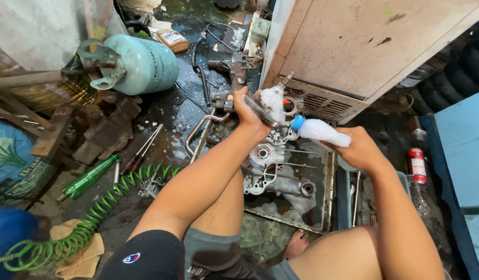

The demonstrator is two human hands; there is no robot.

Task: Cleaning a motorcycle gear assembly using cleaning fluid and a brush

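Both hands were busy over the tray when I looked down through the head camera. My left hand (pixel 248 110) was clamped around a foam-covered brush (pixel 268 106), its bristles turned toward the bottle, held just above the metal engine casing (pixel 273 168). My right hand (pixel 359 150) was wrapped tight around a white plastic bottle with a blue cap (pixel 318 130), tipped sideways so the cap pointed at the brush head, close to it; whether they touched I could not tell.

I judged the step to be loading the brush with cleaner during a scrub of the casing, which sat wet and sudsy in a shallow metal tray (pixel 327 176) between my knees. The next move, as I read it, would call for a measured squeeze with the cap aimed at the bristles, then steady pressure into the casing's recesses without sliding it about in the tray.

Around me the concrete floor (pixel 182 111) was dark and wet, with flecks of foam. Two screwdrivers (pixel 142 150) lay to the left beside a green glass bottle (pixel 88 178) and a green coiled air hose (pixel 102 207). A pale green gas cylinder (pixel 138 65) lay on its side further off, and a worn beige cabinet (pixel 364 41) stood just behind the tray.
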